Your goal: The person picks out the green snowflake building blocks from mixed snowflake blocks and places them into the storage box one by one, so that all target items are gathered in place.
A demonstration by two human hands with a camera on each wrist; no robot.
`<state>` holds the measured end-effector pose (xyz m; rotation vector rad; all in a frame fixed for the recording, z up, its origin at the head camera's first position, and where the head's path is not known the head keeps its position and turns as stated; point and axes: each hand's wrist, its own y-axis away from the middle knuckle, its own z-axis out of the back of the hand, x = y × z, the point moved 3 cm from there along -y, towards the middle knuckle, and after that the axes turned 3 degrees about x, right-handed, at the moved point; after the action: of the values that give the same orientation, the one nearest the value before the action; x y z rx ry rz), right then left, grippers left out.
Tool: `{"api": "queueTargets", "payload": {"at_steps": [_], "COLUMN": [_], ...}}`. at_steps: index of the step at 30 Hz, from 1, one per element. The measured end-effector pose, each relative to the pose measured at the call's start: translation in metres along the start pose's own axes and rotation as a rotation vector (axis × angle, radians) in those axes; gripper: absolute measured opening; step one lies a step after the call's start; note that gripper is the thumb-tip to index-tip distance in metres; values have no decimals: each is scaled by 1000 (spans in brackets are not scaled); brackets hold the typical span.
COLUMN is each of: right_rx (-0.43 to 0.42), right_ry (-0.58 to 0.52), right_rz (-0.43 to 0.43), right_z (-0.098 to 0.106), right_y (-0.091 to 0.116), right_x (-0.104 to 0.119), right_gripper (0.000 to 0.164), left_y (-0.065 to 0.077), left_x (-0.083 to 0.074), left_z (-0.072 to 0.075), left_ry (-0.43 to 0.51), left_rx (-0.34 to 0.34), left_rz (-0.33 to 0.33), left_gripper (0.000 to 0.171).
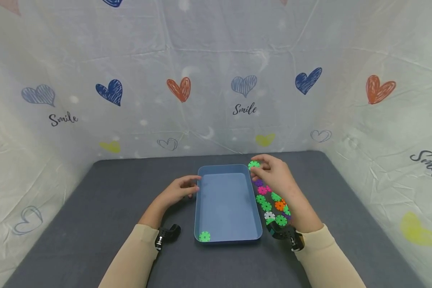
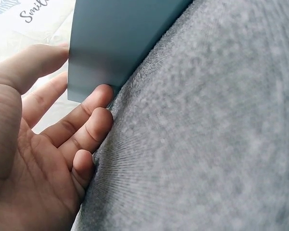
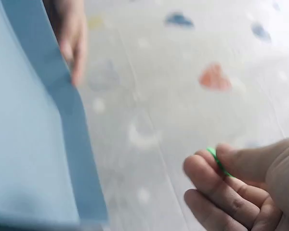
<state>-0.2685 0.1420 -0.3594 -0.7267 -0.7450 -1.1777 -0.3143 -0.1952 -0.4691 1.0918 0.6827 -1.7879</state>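
Observation:
My right hand [image 1: 273, 173] pinches a green notched plastic disc, shaped like a flower [image 1: 253, 165], above the tray's far right corner. In the right wrist view the disc [image 3: 219, 162] shows edge-on between thumb and forefinger. At the left side of the blue rectangular tray [image 1: 225, 241], my left hand [image 1: 178, 189] rests its fingertips against the rim. The left wrist view shows these loosely extended fingers [image 2: 84, 113] along the tray's outer wall [image 2: 115, 43]. Another green disc [image 1: 205, 237] lies in the tray's near left corner.
Along the tray's right side lie several loose notched discs [image 1: 266, 206], green, pink, orange, purple and white, partly hidden under my right forearm. A grey cloth covers the table [image 1: 104, 200]. A white curtain with printed hearts [image 1: 209, 60] hangs behind and at both sides.

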Motion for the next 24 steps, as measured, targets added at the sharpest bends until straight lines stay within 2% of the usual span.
{"api": "queueTargets", "payload": {"at_steps": [4,7,14,18,24], "right_rx": [76,161,323,361,355], "right_ry": [-72,-44,249,336,403], "right_rz": [35,77,202,212,233], "right_z": [-33,-60,-119,-138,-147], "right_y": [4,6,13,16,17], "right_x": [16,20,10,-2,-7], "right_gripper": [44,43,32,29,30], "left_y": [0,0,0,1,0], "left_x": [0,1,1,0,0], "left_z": [1,0,0,0,0], "left_ry": [-9,-5,7,8,3], "left_rx": [-5,-9,4,4,7], "left_rz": [-2,4,9,-2,-9], "left_gripper": [50,50,51,51,51]}}
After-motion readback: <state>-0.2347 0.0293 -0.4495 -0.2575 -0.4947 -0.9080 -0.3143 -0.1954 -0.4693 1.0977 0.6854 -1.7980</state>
